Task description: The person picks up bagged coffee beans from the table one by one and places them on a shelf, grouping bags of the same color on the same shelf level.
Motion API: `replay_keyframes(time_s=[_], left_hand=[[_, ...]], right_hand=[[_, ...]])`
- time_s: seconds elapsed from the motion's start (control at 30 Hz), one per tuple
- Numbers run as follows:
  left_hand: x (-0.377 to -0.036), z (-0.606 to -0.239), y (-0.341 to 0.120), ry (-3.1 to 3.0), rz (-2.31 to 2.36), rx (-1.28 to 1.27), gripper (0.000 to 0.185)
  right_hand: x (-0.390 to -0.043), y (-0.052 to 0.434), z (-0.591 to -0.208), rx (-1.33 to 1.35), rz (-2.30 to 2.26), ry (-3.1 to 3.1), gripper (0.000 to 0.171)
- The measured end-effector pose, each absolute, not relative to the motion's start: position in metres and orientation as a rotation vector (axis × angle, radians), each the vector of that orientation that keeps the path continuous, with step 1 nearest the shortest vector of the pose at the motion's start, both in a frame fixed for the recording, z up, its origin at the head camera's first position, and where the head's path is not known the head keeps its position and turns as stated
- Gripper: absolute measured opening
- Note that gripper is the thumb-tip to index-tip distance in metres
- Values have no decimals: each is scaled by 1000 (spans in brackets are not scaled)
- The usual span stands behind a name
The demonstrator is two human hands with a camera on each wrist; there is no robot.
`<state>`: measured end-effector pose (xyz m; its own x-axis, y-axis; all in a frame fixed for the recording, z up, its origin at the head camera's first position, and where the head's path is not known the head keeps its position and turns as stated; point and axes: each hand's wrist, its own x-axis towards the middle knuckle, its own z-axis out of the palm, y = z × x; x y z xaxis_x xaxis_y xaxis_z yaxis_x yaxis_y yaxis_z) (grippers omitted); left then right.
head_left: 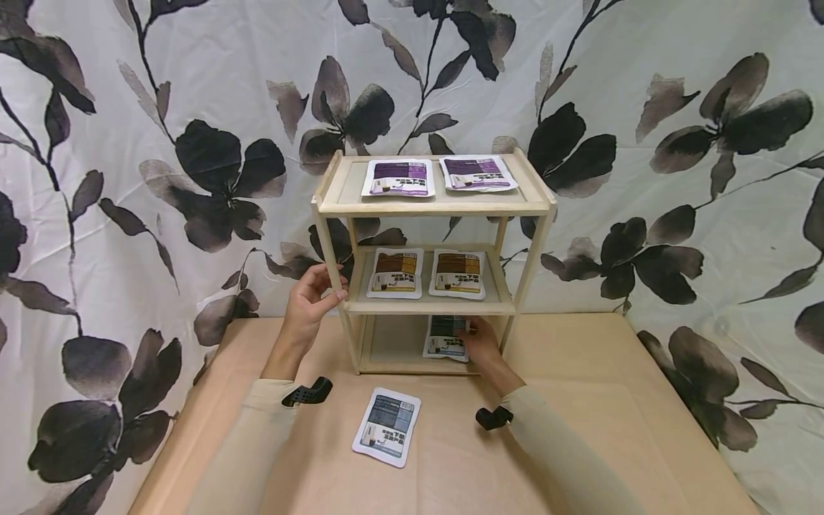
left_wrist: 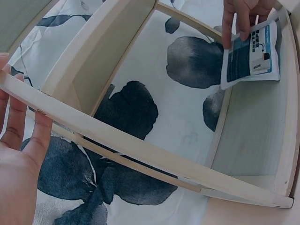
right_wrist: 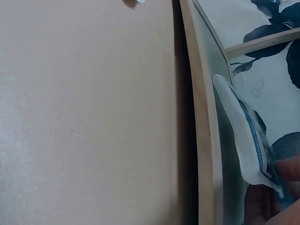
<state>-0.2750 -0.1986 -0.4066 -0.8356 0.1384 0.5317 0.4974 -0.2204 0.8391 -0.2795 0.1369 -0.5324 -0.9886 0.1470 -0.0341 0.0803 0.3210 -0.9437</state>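
Observation:
A pale wooden three-tier shelf (head_left: 433, 207) stands on the tan table. My left hand (head_left: 320, 292) grips its left front post at the height of the middle board; in the left wrist view the fingers (left_wrist: 18, 119) lie behind the post (left_wrist: 140, 152). My right hand (head_left: 475, 337) reaches into the bottom tier and pinches a blue pouch (head_left: 445, 336), held tilted over the right half of the bottom board. The same blue pouch (left_wrist: 251, 51) shows with fingertips on its top edge, and edge-on (right_wrist: 243, 136) in the right wrist view. A second blue pouch (head_left: 387, 426) lies flat on the table between my forearms.
Two purple pouches (head_left: 398, 177) lie on the top tier and two brown pouches (head_left: 395, 272) on the middle tier. The left half of the bottom board (head_left: 393, 343) is bare. A floral cloth (head_left: 193, 157) hangs behind and beside the table (head_left: 579, 400).

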Motion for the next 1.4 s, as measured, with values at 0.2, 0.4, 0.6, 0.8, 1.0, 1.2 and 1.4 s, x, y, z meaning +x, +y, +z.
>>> replay_keyframes(time_s=[0.2,0.4,0.6,0.8,1.0,1.2,1.4], left_hand=[[-276,-408,-199,-1786,-2146,-765,44],[-276,-407,-199,-1805,-2137,-747,44],[-275,-407,-200,-1807,-2129,-749,43],[-275,-406,-199,-1803,-2138,-749,43],[-275,-405,-198,-1798,-2138,-756,43],[-275,-406,-198,-1791,-2141,-755,40],[-274,-405,-197,-1800,-2141,-738,47]], right_hand=[[-271,137,-525,-184,1706,-2560,41],[-262,135,-516,-146,1707,-2579,44],[-255,130,-511,-79,1785,-2567,44],[-245,125,-507,-4,1814,-2568,42],[-238,122,-508,89,1860,-2551,42],[-237,120,-519,153,2023,-2524,42],[-230,116,-522,228,2047,-2571,40]])
